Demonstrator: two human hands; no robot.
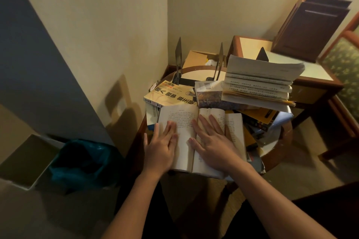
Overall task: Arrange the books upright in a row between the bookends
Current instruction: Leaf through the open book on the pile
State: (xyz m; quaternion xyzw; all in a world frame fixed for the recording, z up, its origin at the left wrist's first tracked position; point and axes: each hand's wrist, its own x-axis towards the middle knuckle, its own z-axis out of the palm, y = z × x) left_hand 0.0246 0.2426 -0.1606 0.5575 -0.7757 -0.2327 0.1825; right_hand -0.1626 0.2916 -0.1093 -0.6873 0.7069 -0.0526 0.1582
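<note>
An open book (186,120) lies face up at the near edge of a small round table (279,149). My left hand (161,145) rests flat on its left page and my right hand (211,141) lies flat across the spine and right page, fingers straight. Behind it a yellow-covered book (171,94) lies flat on other books. A tall stack of books (258,81) with white page edges sits at the back right. Two dark metal bookends (178,58) (220,60) stand upright at the table's far side with nothing between them. More books (260,118) lie jumbled to the right.
A waste bin with a teal bag (85,163) stands on the floor to the left, by the wall. A wooden desk (281,58) with a dark cabinet (310,25) stands behind the table. An upholstered chair (345,68) is at the far right.
</note>
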